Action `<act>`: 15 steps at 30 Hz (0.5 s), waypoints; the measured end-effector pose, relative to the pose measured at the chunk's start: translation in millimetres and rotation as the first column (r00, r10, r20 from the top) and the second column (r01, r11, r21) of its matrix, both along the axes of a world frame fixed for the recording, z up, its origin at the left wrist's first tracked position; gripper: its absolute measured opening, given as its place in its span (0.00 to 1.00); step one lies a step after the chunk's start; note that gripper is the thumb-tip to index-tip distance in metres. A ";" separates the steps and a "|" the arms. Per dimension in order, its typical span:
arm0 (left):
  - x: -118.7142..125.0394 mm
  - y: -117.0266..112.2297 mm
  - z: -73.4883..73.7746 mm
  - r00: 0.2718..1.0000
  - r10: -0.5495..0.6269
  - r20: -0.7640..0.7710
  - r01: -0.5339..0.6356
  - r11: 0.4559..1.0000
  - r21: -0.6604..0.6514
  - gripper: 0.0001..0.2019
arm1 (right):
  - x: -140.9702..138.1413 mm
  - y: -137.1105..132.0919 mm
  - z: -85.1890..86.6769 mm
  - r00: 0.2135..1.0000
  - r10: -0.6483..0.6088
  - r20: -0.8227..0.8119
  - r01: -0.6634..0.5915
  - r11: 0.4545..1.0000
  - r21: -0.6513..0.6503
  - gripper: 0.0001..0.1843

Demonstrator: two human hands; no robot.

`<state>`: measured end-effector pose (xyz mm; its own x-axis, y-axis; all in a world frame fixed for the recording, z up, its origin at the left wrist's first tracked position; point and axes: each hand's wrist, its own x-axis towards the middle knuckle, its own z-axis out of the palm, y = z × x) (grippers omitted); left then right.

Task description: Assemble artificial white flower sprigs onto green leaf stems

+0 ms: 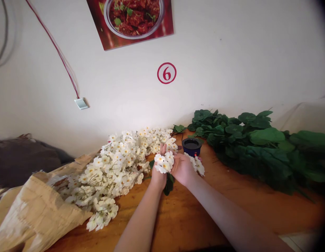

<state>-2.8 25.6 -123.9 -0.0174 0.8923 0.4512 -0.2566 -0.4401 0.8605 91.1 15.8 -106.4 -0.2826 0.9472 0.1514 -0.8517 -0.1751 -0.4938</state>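
Note:
Both my hands meet over a wooden table (194,213), near its middle. My left hand (158,175) is closed round a small sprig of white artificial flowers (164,163) with a dark green leaf hanging below it. My right hand (182,168) is closed on the same sprig from the right, and more white blossoms (198,165) stick out past its fingers. A big heap of the same white flowers (117,168) lies just left of my hands.
Brown wrapping paper (33,210) lies under the heap at the left. A small dark blue pot (192,145) stands just behind my hands. A long pile of green leaves (257,143) runs along the wall to the right. The white wall carries a red number 6 and a food poster.

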 end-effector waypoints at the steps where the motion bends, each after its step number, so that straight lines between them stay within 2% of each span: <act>1: 0.3 0.7 0.0 0.999 -0.031 0.008 0.031 0.999 -0.015 0.20 | -0.3 -0.8 0.4 1.000 0.000 0.001 0.000 1.000 0.017 0.14; 4: 0.4 2.8 0.1 0.995 -0.096 0.017 0.097 0.993 -0.069 0.21 | -1.3 -2.8 2.4 1.000 0.005 0.018 -0.006 0.999 0.046 0.17; 8: -0.2 4.3 1.4 0.977 -0.171 0.125 0.179 0.982 -0.057 0.21 | -2.7 -5.6 5.3 1.000 -0.012 0.021 0.010 0.997 0.081 0.19; 11: -0.7 2.1 5.6 0.981 -0.155 0.117 0.160 0.986 -0.043 0.23 | -3.3 -6.4 5.1 1.000 -0.025 0.007 0.024 0.995 0.094 0.20; 15: 1.3 -4.7 14.9 0.992 -0.114 0.045 0.118 0.990 -0.081 0.27 | -2.5 -3.9 2.6 0.998 -0.055 -0.009 0.055 0.998 0.043 0.16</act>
<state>-1.4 20.8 -109.0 0.0719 0.9236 0.3765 -0.3366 -0.3328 0.8809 88.7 11.8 -103.8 -0.2292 0.9538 0.1941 -0.8632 -0.1070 -0.4934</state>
